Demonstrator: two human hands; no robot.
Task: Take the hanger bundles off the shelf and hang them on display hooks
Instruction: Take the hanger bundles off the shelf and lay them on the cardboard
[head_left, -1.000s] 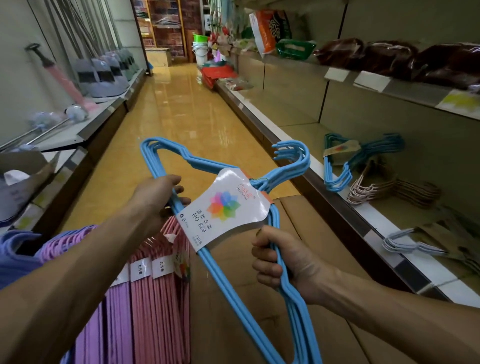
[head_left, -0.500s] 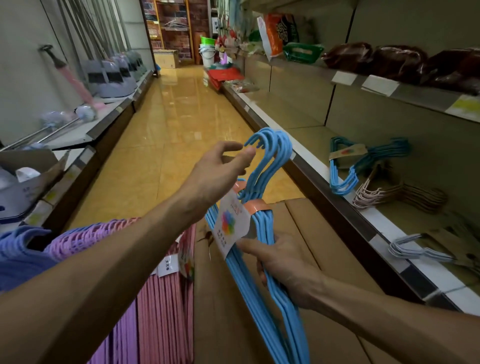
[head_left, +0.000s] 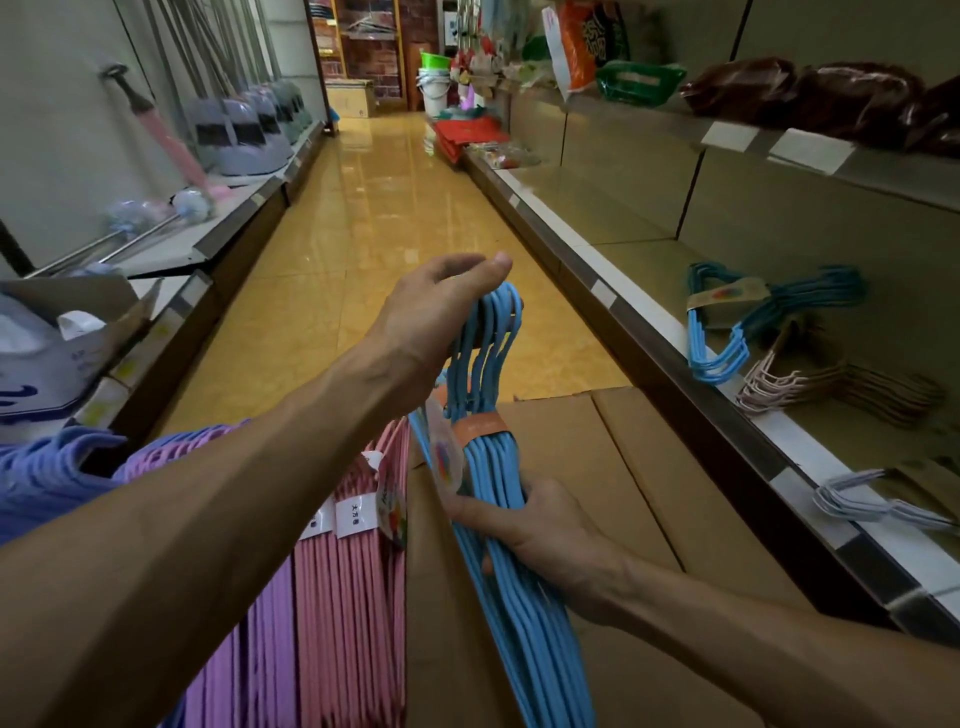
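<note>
A bundle of light blue hangers (head_left: 511, 561) with an orange band and a paper label stands edge-on in front of me. My right hand (head_left: 540, 535) grips its lower bars. My left hand (head_left: 441, 306) rests on the hook ends at the top, fingers curled over them. Pink hanger bundles (head_left: 358, 587) and purple hanger bundles (head_left: 260, 623) hang in a row just left of it; the hooks they hang on are hidden. On the right shelf (head_left: 649, 332) lie another blue bundle (head_left: 727, 332), a beige-pink bundle (head_left: 810, 384) and a white bundle (head_left: 872, 504).
A brown cardboard box (head_left: 613, 467) sits closed under the blue bundle. Mops and dustpans (head_left: 249, 135) line the left wall shelf. Dark bagged goods (head_left: 810, 98) fill the upper right shelf. A tiled aisle (head_left: 374, 234) runs ahead to buckets and boxes.
The blue bundle turned from flat-on to edge-on and came down beside the pink bundles. My left hand let go of its shoulder and moved onto the hook ends.
</note>
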